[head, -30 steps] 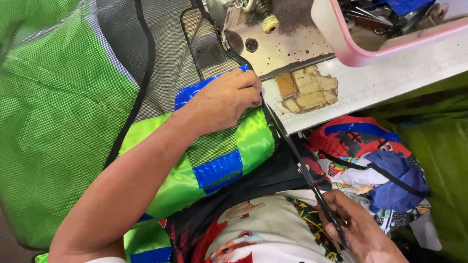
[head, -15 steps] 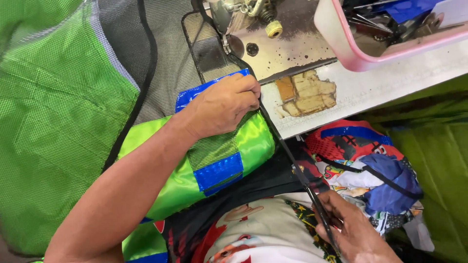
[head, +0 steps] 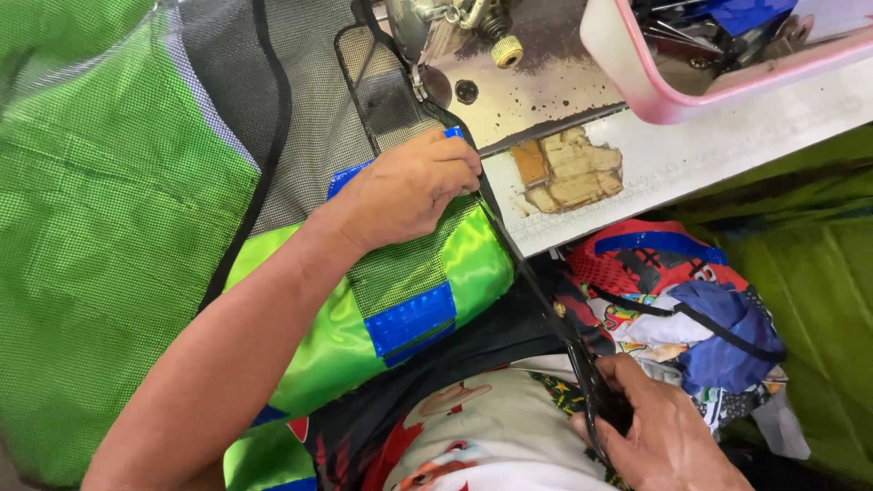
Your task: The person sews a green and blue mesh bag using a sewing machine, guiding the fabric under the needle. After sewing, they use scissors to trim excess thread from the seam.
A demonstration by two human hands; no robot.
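Left hand (head: 409, 186): my fingers stayed pinched on the black binding strip (head: 532, 282), just below the sewing machine (head: 455, 36).
Right hand (head: 664, 436): closed on scissors (head: 591, 382), slid nearer.

- A white worktop (head: 727, 145) runs across the upper right, its surface chipped to bare wood in one patch (head: 568, 177).
- A stained metal machine bed (head: 536, 82) sits at the top.
- A pink tray (head: 691, 95) rests on the worktop.
- Daylight falls evenly.
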